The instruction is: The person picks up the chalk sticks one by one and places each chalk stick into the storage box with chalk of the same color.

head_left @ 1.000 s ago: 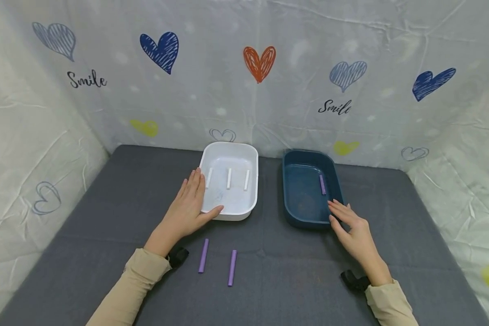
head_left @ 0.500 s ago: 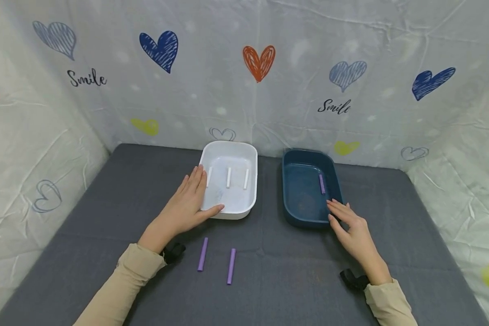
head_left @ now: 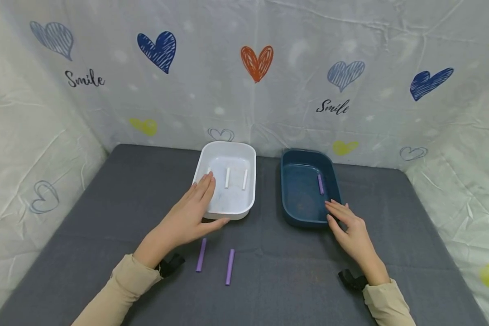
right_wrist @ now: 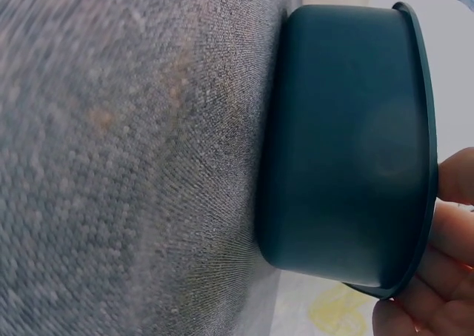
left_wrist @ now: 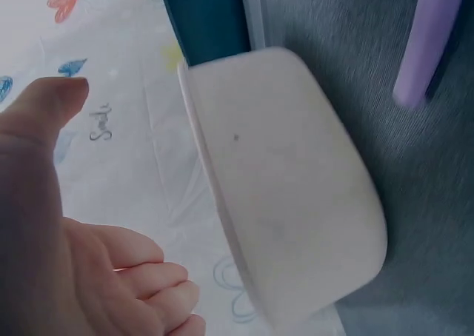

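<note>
Two grips are seen: the left grip [head_left: 183, 219] is wide, with fingers extended over the left side of one white tray [head_left: 233, 203]; the right grip [head_left: 349, 230] is loosely spread, its fingers at the rim of one blue tray [head_left: 303, 209]. In the white tray lie three white sticks [head_left: 227, 178], one mostly hidden by fingers. The blue tray has one purple stick [head_left: 320, 184]; two other purple sticks [head_left: 230, 267] lie on the grey tabletop [head_left: 285, 280], near the left grip.

Two trays [head_left: 237, 201], three purple sticks [head_left: 230, 267], three white sticks [head_left: 227, 178].
</note>
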